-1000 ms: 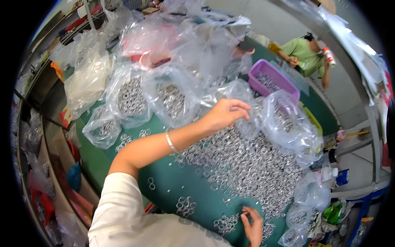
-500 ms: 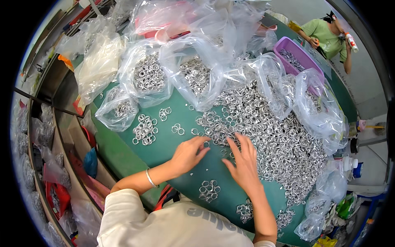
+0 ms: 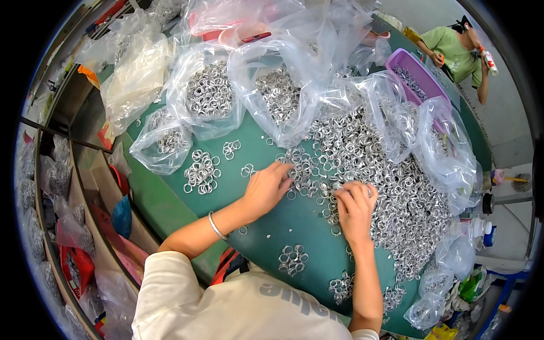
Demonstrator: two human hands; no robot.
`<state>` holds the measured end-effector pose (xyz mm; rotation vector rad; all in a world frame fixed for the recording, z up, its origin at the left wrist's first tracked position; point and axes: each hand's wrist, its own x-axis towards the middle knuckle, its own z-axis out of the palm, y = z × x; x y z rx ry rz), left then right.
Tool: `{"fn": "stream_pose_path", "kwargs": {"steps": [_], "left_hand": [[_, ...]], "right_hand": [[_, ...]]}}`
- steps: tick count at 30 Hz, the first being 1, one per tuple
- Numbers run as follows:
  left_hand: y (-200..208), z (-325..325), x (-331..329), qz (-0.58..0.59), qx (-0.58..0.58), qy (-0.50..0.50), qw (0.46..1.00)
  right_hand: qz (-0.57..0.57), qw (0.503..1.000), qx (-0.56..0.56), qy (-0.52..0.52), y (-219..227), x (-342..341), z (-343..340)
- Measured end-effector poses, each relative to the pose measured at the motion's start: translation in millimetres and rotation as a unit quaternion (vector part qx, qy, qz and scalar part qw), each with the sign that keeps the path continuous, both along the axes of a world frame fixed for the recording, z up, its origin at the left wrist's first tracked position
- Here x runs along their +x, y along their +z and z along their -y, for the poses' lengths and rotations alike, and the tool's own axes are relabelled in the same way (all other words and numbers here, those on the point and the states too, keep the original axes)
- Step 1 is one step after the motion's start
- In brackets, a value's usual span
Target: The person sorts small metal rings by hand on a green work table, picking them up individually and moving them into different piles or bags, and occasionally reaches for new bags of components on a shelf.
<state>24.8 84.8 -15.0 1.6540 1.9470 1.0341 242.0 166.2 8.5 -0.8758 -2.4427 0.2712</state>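
Note:
Small silver metal rings lie in a broad loose pile [image 3: 405,218] on the green table, spreading from its middle to the right. At the pile's left edge my left hand [image 3: 265,190], with a bracelet at the wrist, has its fingers bent and drawn together. Rings lie right at its fingertips; what it pinches is hidden. My right hand [image 3: 355,212] rests over the pile with its fingers curled down among the rings, and its grip cannot be made out. Between the two hands is a thin scatter of rings [image 3: 303,170].
Small ring groups lie at left [image 3: 202,171] and near my body [image 3: 292,259]. Open clear bags of rings [image 3: 209,93] line the far side, beside a purple basket [image 3: 422,79]. Shelves [image 3: 85,187] stand left. A person in green [image 3: 453,48] is at far right.
My right hand has moved right onto the pile, its spread fingers now curled. My left hand has shifted slightly farther away, to the pile's edge. More rings lie apart between them.

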Motion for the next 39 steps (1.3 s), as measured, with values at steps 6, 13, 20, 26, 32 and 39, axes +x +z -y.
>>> {"fn": "stream_pose_path", "kwargs": {"steps": [6, 13, 20, 26, 32, 39], "left_hand": [[16, 4, 2, 0.013, -0.001, 0.016, 1.000], [2, -8, 25, -0.099, 0.007, -0.115, 0.988], [-5, -21, 30, -0.131, 0.009, -0.144, 0.981], [19, -11, 29, 0.040, 0.001, -0.093, 0.995], [19, 11, 24, 0.168, -0.064, -0.084, 0.980], [30, 24, 23, 0.218, -0.138, -0.073, 0.963]], "right_hand": [[-0.033, 0.984, -0.012, -0.173, -6, 23, 8], [0.000, 0.997, -0.053, -0.063, 5, -9, 28], [0.064, 0.996, -0.033, -0.045, -20, -33, 20], [-0.026, 0.994, -0.076, -0.077, -6, -9, 22], [0.052, 0.997, -0.053, -0.017, 1, -2, 35], [0.036, 0.998, -0.047, -0.031, -5, 11, 33]]}}
